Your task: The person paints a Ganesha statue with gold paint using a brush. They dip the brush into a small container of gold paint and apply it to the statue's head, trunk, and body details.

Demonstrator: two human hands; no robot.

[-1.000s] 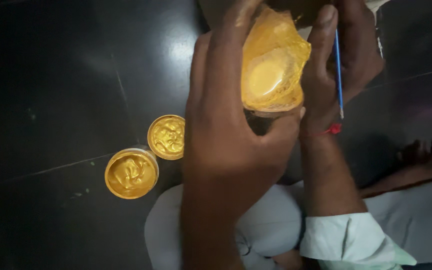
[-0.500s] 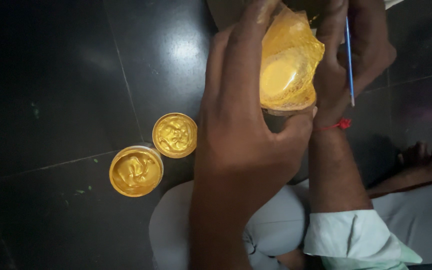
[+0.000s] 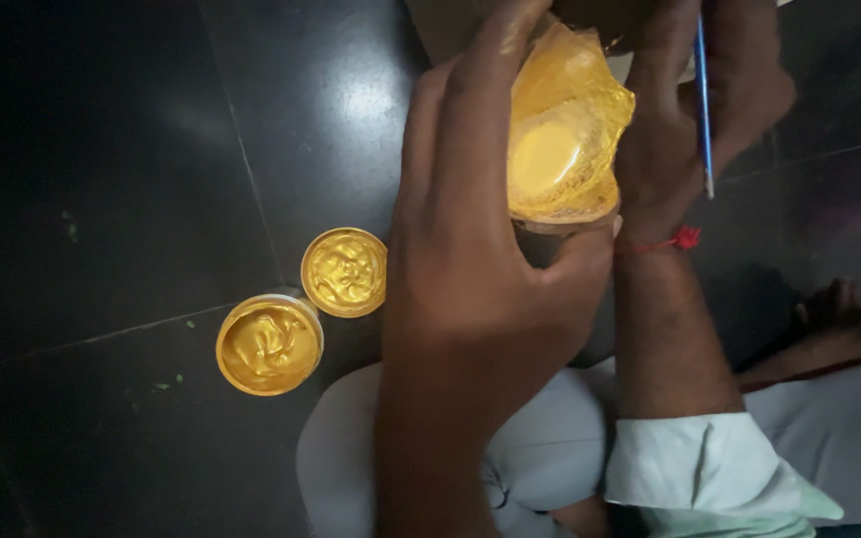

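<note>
Pointing up-down, blue brush [image 3: 705,110] in right hand [image 3: 690,120].

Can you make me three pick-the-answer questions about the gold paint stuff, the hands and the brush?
1. Where do the open paint jar and its lid sit?
A. on the dark floor, left of the hands
B. on a shelf
C. on the person's knee

2. What colour is the paint in the jar?
A. red
B. gold
C. green

3. What is the right hand doing?
A. resting flat on the floor
B. gripping the lid
C. holding a thin blue brush

Answers: 1 A, both lie on the black tiles; 2 B, jar and lid shine gold; 3 C, the brush runs between its fingers, while the left hand grips the gold-coated object.
</note>
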